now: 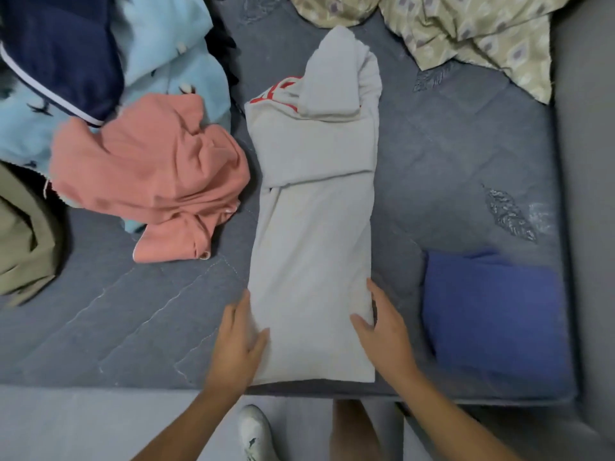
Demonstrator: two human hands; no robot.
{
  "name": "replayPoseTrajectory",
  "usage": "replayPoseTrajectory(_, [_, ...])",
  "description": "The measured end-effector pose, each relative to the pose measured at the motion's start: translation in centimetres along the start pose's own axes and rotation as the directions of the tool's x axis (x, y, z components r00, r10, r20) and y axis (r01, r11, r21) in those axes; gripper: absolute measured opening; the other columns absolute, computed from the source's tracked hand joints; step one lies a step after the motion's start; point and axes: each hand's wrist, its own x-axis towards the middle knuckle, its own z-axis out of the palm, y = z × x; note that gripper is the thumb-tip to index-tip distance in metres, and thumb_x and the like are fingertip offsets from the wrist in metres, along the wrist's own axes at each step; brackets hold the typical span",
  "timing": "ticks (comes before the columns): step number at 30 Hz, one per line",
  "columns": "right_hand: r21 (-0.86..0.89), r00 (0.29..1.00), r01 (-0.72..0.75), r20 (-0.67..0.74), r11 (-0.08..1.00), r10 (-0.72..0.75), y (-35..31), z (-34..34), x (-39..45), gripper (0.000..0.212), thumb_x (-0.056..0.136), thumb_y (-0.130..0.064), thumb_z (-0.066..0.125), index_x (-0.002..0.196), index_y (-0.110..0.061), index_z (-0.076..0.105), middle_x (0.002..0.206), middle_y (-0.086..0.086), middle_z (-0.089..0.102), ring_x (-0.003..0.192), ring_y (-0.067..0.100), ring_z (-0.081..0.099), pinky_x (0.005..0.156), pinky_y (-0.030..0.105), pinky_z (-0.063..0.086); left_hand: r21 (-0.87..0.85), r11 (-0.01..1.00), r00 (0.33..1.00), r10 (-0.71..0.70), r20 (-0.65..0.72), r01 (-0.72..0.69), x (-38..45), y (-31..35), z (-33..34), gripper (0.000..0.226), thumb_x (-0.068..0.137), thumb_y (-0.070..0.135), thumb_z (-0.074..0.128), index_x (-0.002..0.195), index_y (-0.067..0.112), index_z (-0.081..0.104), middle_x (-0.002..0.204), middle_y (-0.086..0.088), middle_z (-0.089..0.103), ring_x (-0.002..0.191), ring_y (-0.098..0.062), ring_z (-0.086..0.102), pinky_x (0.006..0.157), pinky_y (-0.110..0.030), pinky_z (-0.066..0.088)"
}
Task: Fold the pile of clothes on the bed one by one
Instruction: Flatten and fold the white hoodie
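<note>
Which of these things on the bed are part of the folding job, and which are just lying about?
Job: grey hoodie under both hands (left, right); unfolded salmon garment; light blue garment; navy garment; folded blue garment.
Lying about: patterned sheet; white shoe.

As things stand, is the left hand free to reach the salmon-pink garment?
Probably yes: the left hand rests open on the grey garment, holding nothing, and only bare mattress lies between it and the salmon-pink garment.
</note>
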Motion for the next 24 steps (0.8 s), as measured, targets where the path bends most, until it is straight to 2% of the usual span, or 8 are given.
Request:
replayPoseTrajectory(3, [0.110,0.977,-0.208,-0.029,0.972,0.213,1.5,1.8,-3.0,0.050,0.088,-0.028,0.080,0.132,-0.026,0.055,0.121,-0.009,0.066,0.112,0.014,0.065,0.100,0.039,0.055,-0.245,0.953,0.982,-0.188,-0.017,0.178,-2.2,-1.7,0.7,0.049,0.093,0.019,0.075,0.136,0.027,0.052,0.122,0.011,0.057,0.115,-0.011,0.058,0.096,-0.032,0.050])
replayPoseTrajectory(6, [0.118,0.958,-0.280,-0.032,0.953,0.285,2.9,3.0,-4.9,0.035,0.081,-0.028,0.086,0.109,-0.026,0.065,0.103,-0.007,0.072,0.100,0.018,0.071,0.091,0.040,0.059,-0.310,0.912,0.963,-0.253,0.095,0.270,-3.3,-2.3,0.6,0.032,0.094,0.024,0.076,0.121,0.018,0.059,0.108,0.009,0.068,0.105,-0.018,0.066,0.082,-0.029,0.049])
replayPoseTrajectory(8, [0.167,0.958,-0.270,-0.054,0.948,0.282,3.3,3.4,-5.6,0.030,0.083,-0.026,0.086,0.107,-0.025,0.068,0.101,-0.005,0.074,0.096,0.018,0.071,0.090,0.041,0.059,-0.311,0.902,0.953,-0.263,0.150,0.298,-3.7,-2.4,0.4,0.029,0.096,0.026,0.073,0.119,0.015,0.060,0.107,0.005,0.067,0.100,-0.018,0.065,0.082,-0.030,0.047])
replayPoseTrajectory(11, [0.234,0.961,-0.240,-0.084,0.942,0.265,2.7,3.4,-6.0,0.022,0.090,-0.023,0.080,0.108,-0.020,0.068,0.098,-0.005,0.072,0.092,0.016,0.069,0.086,0.033,0.055,-0.325,0.896,0.952,-0.268,0.149,0.304,-3.8,-2.1,0.3,0.030,0.097,0.028,0.072,0.119,0.016,0.057,0.109,0.004,0.066,0.099,-0.018,0.064,0.083,-0.032,0.049])
replayPoseTrajectory(14, [0.290,0.957,-0.237,-0.095,0.927,0.274,2.7,3.6,-6.0,0.017,0.094,-0.021,0.075,0.109,-0.016,0.069,0.093,-0.010,0.068,0.087,0.011,0.066,0.082,0.030,0.052,-0.400,0.857,0.945,-0.296,0.135,0.326,-3.8,-1.7,0.4,0.035,0.096,0.025,0.074,0.117,0.013,0.050,0.104,0.005,0.062,0.093,-0.012,0.061,0.070,-0.024,0.046])
replayPoseTrajectory(17, [0.352,0.938,-0.283,-0.094,0.892,0.335,3.2,4.0,-5.7,0.008,0.093,-0.014,0.075,0.094,-0.018,0.069,0.093,-0.002,0.070,0.093,0.024,0.070,0.086,0.047,0.061,-0.428,0.846,0.948,-0.289,0.131,0.318,-4.1,-1.6,0.4,0.037,0.095,0.012,0.072,0.115,0.009,0.041,0.097,0.002,0.055,0.085,-0.012,0.056,0.065,-0.022,0.042])
replayPoseTrajectory(19, [0.408,0.923,-0.311,-0.086,0.859,0.375,3.3,4.3,-6.1,0.015,0.093,-0.009,0.074,0.088,-0.022,0.068,0.097,0.006,0.073,0.095,0.031,0.071,0.083,0.060,0.061,-0.426,0.841,0.942,-0.308,0.131,0.334,-4.7,-1.7,0.3,0.036,0.096,0.008,0.070,0.114,0.008,0.039,0.094,0.001,0.052,0.079,-0.010,0.052,0.062,-0.021,0.040])
replayPoseTrajectory(24, [0.378,0.887,-0.381,-0.108,0.844,0.449,4.4,4.2,-9.4,0.013,0.088,-0.009,0.079,0.083,-0.018,0.070,0.092,0.012,0.075,0.088,0.034,0.074,0.076,0.059,0.063,-0.436,0.804,0.915,-0.350,0.200,0.403,-7.8,-2.5,-0.1,0.034,0.093,0.006,0.072,0.109,0.010,0.042,0.097,-0.005,0.056,0.080,-0.015,0.055,0.063,-0.026,0.045])
